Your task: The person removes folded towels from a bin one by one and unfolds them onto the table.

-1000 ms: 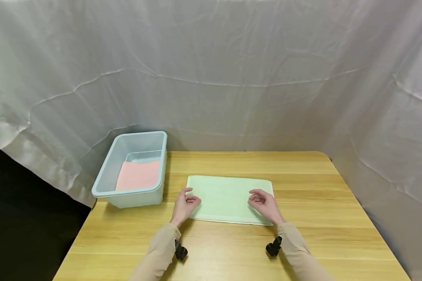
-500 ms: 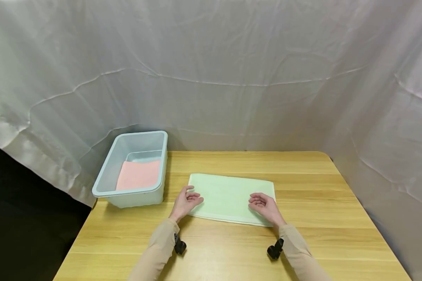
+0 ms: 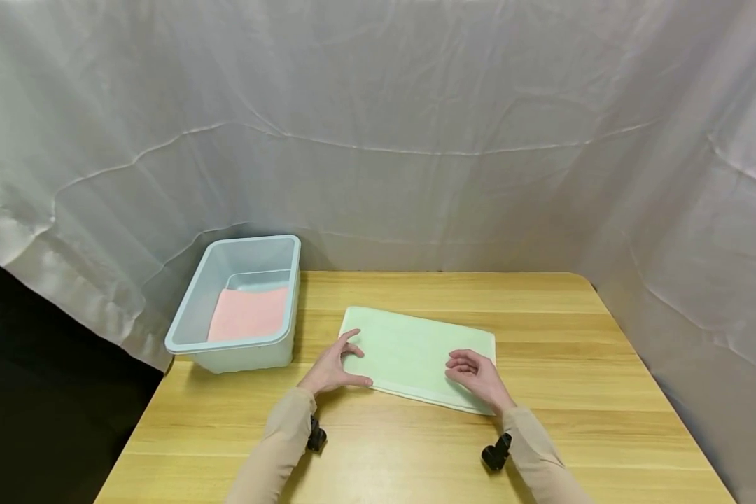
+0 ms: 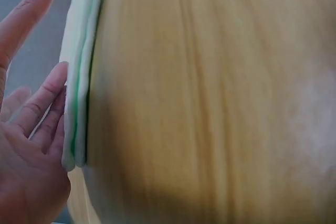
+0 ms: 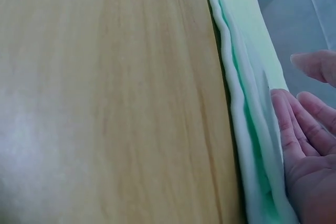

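Observation:
A pale green folded towel [image 3: 409,353] lies flat on the wooden table, slightly turned so that its right end sits nearer the person. At its left end is my left hand [image 3: 332,367], thumb spread wide from the fingers and pinching nothing. In the left wrist view its fingertips are right at the layered edge of the towel [image 4: 80,93]. My right hand [image 3: 479,376] is over the right end, fingers relaxed and slightly bent. The right wrist view has those fingers [image 5: 294,121] against the cloth, with the thumb [image 5: 314,66] held apart.
A light blue plastic bin [image 3: 233,346] stands on the table's left side, with a pink folded cloth [image 3: 248,313] inside. Grey-white curtains [image 3: 416,175] hang behind the table [image 3: 403,462] and along its right side. Each sleeve carries a small black camera.
The towel has turned clockwise, its left end moving away and its right end nearer. My left hand has shifted slightly and spread its thumb; my right hand has moved down a little.

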Tool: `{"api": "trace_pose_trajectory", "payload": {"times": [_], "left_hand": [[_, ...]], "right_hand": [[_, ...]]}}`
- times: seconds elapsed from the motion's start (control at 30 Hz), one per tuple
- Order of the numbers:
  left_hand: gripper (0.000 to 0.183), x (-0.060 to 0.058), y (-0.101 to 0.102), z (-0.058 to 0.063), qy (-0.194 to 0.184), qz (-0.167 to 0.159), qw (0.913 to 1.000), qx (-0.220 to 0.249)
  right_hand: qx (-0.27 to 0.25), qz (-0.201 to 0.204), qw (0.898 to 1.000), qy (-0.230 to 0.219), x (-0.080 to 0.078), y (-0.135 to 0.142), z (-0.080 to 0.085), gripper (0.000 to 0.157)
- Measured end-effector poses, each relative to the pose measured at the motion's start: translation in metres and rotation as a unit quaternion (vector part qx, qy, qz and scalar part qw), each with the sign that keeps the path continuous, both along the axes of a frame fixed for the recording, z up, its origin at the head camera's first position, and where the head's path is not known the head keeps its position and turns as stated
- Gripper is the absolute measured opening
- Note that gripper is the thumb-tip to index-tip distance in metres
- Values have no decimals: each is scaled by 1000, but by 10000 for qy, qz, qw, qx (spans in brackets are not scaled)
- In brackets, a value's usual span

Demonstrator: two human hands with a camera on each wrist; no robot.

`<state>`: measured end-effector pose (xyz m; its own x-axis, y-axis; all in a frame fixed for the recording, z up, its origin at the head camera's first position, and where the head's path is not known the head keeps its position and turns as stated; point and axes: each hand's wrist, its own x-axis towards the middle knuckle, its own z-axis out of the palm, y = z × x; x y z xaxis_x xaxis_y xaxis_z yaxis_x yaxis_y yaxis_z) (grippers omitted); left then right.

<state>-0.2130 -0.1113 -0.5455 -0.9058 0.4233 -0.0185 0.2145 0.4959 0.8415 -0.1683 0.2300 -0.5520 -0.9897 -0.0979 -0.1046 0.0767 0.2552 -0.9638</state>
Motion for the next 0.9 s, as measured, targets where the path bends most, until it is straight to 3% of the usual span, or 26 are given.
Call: {"api": "trace_pose_trajectory", "payload": {"times": [0.2, 0.43, 0.5, 0.73, 0.8, 0.9], "left_hand": [[105, -5, 2, -2, 144, -124, 9996, -225], [90, -12, 5, -5, 193, 45, 9992, -361], [86, -12, 7, -4, 184, 100, 9987, -465], [75, -3, 21, -1, 761, 63, 9897, -1212], [69, 3, 26, -2, 895, 263, 9886, -1181], [56, 11, 34, -6, 1271, 855, 9840, -914]], "right_hand": [[59, 181, 9998, 108, 4, 2, 1, 47], [115, 408, 9987, 276, 7, 3, -1, 47], [123, 465, 9985, 250, 10, 2, -1, 47], [-12, 495, 9987, -79, 19, -3, 0, 52], [-14, 547, 9985, 6, 20, -4, -1, 52], [30, 479, 9983, 339, 20, -6, 0, 48]]}}
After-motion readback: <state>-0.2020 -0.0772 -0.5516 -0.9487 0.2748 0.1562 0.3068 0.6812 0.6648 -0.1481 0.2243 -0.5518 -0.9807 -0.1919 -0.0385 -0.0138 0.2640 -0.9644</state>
